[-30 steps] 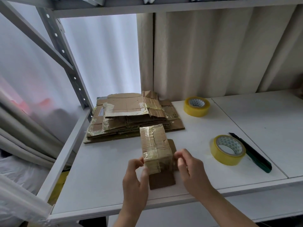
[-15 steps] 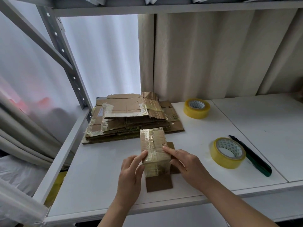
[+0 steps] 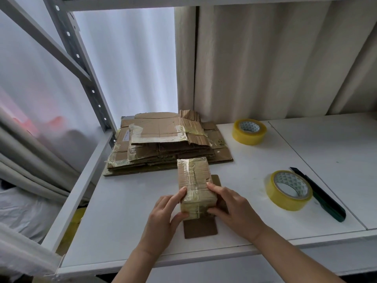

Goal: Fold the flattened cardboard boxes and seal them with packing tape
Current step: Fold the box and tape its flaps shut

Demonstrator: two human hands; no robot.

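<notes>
A small folded cardboard box (image 3: pixel 193 176), wrapped in clear tape, stands on the white shelf (image 3: pixel 130 201) near its front edge. One brown flap lies flat under its near end. My left hand (image 3: pixel 163 217) grips the box's left near corner, thumb on the front face and forefinger on top. My right hand (image 3: pixel 234 207) holds the right side, forefinger on top and thumb at the front. A stack of flattened cardboard boxes (image 3: pixel 163 144) lies behind. A yellow tape roll (image 3: pixel 289 192) lies to the right, and a second tape roll (image 3: pixel 249 130) sits further back.
A dark green box cutter (image 3: pixel 320 195) lies right of the near tape roll. A grey slotted shelf post (image 3: pixel 81 64) rises at the left rear. Beige curtain hangs behind the shelf, with another shelf board overhead.
Both hands have moved from the box's near end up onto its top and sides. The box has shifted slightly away from the front edge.
</notes>
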